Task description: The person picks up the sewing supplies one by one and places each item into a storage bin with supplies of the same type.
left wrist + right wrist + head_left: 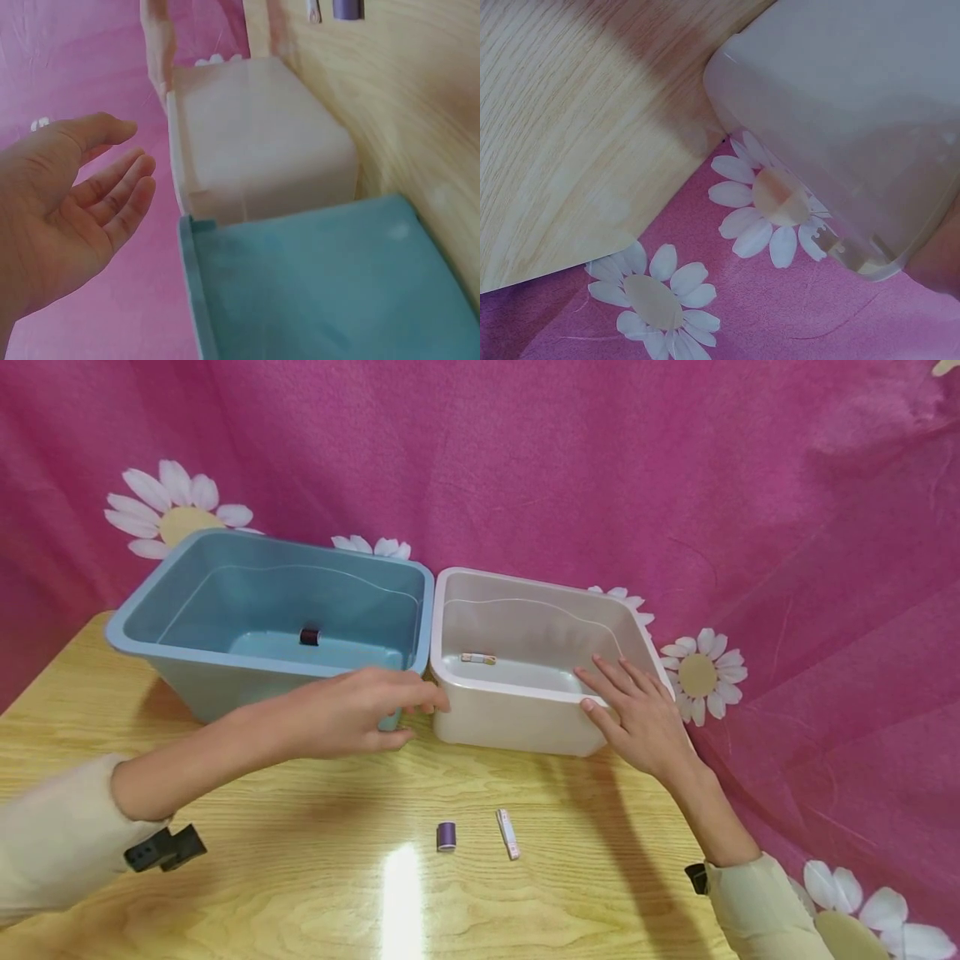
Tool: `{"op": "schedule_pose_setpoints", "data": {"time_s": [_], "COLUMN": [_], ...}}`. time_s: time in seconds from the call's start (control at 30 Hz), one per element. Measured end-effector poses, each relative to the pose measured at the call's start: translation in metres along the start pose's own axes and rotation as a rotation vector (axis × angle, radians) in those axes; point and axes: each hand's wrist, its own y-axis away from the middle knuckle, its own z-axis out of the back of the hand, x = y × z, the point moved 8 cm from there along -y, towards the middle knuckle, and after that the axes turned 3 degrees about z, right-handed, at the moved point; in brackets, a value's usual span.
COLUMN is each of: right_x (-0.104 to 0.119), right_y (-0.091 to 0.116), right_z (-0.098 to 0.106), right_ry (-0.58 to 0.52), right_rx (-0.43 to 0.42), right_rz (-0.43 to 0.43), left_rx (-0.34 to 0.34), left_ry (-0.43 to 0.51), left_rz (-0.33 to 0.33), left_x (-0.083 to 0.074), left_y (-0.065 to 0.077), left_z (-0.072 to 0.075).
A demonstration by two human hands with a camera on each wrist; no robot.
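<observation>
My left hand (371,710) hovers by the near right corner of the blue bin (195,656), its fingers loosely bent around nothing. In the left wrist view the same hand (75,195) shows a bare palm. Fingers spread, my right hand (637,718) is at the front right rim of the white bin (517,722); whether it touches the rim I cannot tell. A dark thread spool (309,637) lies inside the blue bin, and a small banded, patterned strip (477,658) inside the white one. On the table are a purple thread spool (446,836) and a slim white-and-pink strip (507,834).
Both bins stand side by side at the back of the wooden table (300,877). Behind them hangs a pink cloth (525,460) with white flowers, which also runs down past the table's right edge. Glare lies on the wood near the front.
</observation>
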Motion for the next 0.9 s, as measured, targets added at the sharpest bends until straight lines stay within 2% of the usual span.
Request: {"op": "schedule_pose_setpoints", "data": {"time_s": [0.17, 0.33, 0.5, 0.9], "right_x": [0.0, 0.001, 0.0, 0.0], "right_y": [0.0, 0.0, 0.001, 0.001], "right_z": [0.0, -0.002, -0.001, -0.002], "right_ry": [0.003, 0.0, 0.0, 0.003], "right_rx": [0.004, 0.014, 0.016, 0.02], "right_rz": [0.004, 0.007, 0.01, 0.008], "left_rx": [0.028, 0.111, 0.17, 0.251], "left_ry": [-0.002, 0.022, 0.054, 0.076], "left_rz": [0.017, 0.092, 0.128, 0.121], "left_x": [0.0, 0.005, 0.009, 0.014], "left_y": [-0.002, -0.003, -0.004, -0.007], "left_z": [-0.014, -0.03, -0.044, -0.083]}}
